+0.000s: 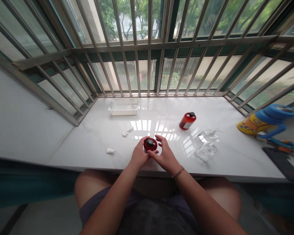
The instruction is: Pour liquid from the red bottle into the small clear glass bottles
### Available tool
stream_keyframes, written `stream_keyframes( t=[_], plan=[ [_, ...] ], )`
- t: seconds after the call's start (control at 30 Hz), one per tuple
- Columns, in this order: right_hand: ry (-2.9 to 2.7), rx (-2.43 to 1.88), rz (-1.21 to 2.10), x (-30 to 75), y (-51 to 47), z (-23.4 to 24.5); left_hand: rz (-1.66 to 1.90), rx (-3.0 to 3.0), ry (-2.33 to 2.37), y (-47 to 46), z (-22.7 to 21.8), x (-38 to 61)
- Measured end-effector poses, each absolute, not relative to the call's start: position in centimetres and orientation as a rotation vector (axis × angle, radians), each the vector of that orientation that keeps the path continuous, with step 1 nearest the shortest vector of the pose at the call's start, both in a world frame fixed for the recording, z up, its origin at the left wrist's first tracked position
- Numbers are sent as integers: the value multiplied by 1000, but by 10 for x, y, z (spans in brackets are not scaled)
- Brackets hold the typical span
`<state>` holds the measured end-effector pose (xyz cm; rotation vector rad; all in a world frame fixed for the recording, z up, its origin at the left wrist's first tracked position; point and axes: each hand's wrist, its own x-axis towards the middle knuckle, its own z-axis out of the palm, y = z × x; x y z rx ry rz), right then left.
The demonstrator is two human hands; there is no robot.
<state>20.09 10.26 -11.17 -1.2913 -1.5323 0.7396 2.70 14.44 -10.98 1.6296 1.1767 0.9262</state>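
A small red bottle with a black cap [150,144] stands upright on the white sill [93,137], seen from above. My left hand [139,155] is wrapped round its left side. My right hand [164,154] is at its right side, fingers curled toward the cap, a thin bracelet on the wrist. A second red bottle with a black cap [187,120] stands further back to the right, apart from both hands.
A white slotted basket [123,107] sits at the back left. Small white wads [110,150] [127,131] lie left of my hands. Crumpled clear plastic [205,143] lies to the right. A blue and yellow object [264,122] sits at the far right. Window bars rise behind.
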Motion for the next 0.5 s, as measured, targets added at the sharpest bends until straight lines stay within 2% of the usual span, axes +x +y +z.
stream_keyframes(
  t=[0.17,0.27,0.4,0.5],
  plan=[
    [-1630,-1351,361,239,79,-95,921,1855,1153,140,-122,13],
    [-1652,-1468,71,288,61,-92,888,1800,1234,141,-128,9],
    [-1612,-1745,-245,368,43,-110,803,1701,1264,146,-127,17],
    [-1603,-1929,-273,414,33,-132,789,1710,1216,154,-124,32]
  ],
)
